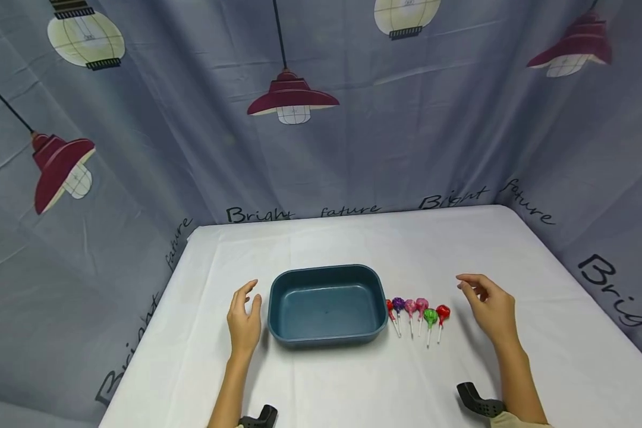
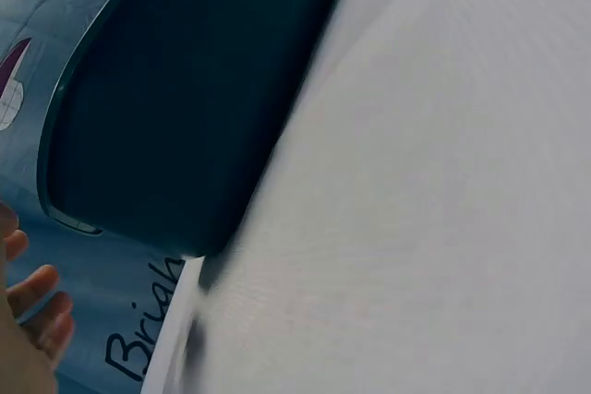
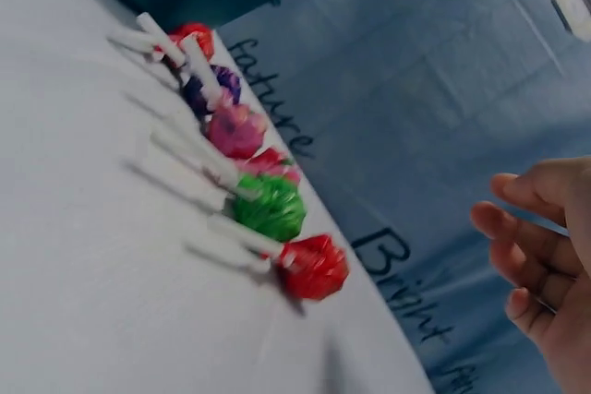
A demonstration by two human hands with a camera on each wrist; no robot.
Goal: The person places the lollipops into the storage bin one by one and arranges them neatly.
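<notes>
The left hand (image 1: 244, 330) has parted fingers, the right hand (image 1: 494, 307) loosely bent ones, both empty. Lollipops (image 1: 421, 304) crowd just right of the bin (image 1: 327, 341); such closeness could make a grab roll neighbours.

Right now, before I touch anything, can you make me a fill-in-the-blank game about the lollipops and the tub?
1. There are ____ lollipops on the table.
2. The lollipop nearest the right hand is ____.
3. The purple lollipop lies between a red lollipop and a ____ one.
4. In the head view, the tub is on the lollipops' ____ side.

Missing words: six; red; pink; left.
</notes>
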